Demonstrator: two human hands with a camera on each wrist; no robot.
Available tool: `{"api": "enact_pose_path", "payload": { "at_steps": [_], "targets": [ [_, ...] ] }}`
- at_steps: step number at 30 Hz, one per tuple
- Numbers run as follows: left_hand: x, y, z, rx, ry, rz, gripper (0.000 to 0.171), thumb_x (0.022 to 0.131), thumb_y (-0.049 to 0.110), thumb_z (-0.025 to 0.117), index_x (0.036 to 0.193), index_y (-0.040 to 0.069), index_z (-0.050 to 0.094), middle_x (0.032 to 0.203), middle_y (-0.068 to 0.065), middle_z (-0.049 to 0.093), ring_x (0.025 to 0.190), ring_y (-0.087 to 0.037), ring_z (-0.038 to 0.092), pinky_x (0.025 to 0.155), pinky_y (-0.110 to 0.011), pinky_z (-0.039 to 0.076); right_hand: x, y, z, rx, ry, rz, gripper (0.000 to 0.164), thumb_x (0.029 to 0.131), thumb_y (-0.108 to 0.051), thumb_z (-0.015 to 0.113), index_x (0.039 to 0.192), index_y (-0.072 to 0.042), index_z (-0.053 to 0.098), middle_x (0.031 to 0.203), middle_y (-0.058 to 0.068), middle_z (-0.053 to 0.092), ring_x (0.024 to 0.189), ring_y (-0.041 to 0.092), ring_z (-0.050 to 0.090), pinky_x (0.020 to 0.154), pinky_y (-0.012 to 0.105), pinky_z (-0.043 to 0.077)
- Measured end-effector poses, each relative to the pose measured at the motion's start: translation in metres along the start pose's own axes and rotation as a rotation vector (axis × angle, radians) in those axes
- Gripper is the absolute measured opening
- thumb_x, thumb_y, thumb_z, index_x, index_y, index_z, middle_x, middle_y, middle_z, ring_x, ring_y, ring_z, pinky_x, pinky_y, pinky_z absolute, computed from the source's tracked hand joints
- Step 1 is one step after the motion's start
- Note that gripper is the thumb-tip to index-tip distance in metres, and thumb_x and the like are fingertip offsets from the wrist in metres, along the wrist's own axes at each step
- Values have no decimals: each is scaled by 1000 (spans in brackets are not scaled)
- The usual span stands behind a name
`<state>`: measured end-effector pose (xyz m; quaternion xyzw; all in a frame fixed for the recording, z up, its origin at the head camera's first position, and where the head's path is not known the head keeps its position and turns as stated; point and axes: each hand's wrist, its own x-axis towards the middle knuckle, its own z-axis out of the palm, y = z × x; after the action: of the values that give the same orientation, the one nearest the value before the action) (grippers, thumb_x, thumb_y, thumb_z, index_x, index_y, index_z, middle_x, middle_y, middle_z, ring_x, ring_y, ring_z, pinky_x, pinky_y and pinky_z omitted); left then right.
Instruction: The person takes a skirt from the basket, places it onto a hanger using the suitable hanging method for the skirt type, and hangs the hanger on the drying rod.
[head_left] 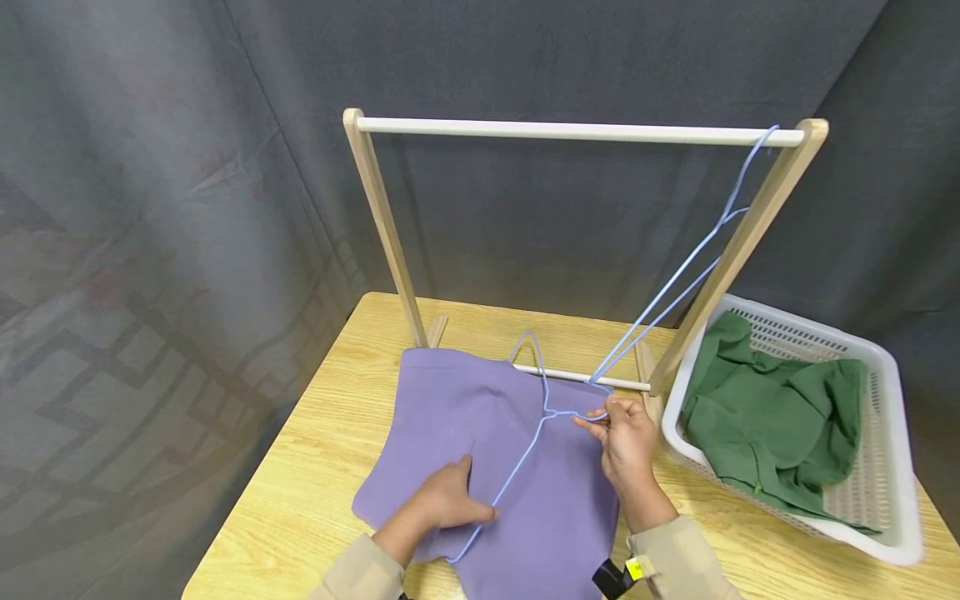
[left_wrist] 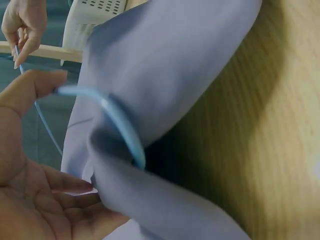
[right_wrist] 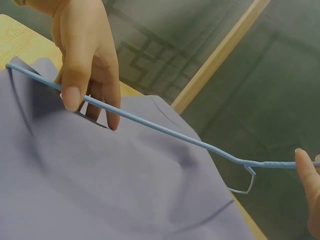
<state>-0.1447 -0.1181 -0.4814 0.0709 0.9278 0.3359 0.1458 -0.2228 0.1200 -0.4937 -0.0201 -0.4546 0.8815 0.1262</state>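
Observation:
A purple garment [head_left: 457,408] lies spread on the wooden table, with a light blue clothes hanger [head_left: 522,460] over it, its hook facing away from me. My left hand [head_left: 448,498] holds one arm of the hanger, thumb on the wire and other fingers behind it at the cloth. In the left wrist view, the hanger's curved end [left_wrist: 125,127] meets a fold of the cloth, its tip hidden there. My right hand [head_left: 632,442] pinches the hanger's other arm, to the right of the hook's base. The right wrist view shows that hanger arm [right_wrist: 160,129] raised across the garment.
Behind the garment stands a wooden rack with a white top bar [head_left: 570,130]. A second blue hanger [head_left: 675,271] hangs at the bar's right end. To the right, a white basket [head_left: 896,450] holds a green garment [head_left: 780,417]. Dark curtains [head_left: 570,50] surround the table.

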Motion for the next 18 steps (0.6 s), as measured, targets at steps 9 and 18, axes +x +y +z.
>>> {"api": "enact_pose_path", "payload": {
  "at_steps": [9, 18],
  "targets": [
    [0, -6, 13, -24, 88, -45, 87, 53, 29, 65, 123, -13, 34, 110, -30, 47, 101, -39, 46, 84, -46, 37, -22, -37, 42, -54, 84, 136, 19, 90, 2, 33, 72, 0, 39, 62, 9, 48, 54, 13, 53, 59, 33, 50],
    [1, -14, 24, -267, 164, -147, 86, 51, 19, 63, 123, -14, 31, 106, -24, 40, 94, -36, 44, 82, -47, 37, -21, -34, 37, -20, -35, 203, 21, 90, 1, 34, 74, -4, 46, 63, 7, 52, 61, 15, 55, 65, 34, 50]
  ]
}}
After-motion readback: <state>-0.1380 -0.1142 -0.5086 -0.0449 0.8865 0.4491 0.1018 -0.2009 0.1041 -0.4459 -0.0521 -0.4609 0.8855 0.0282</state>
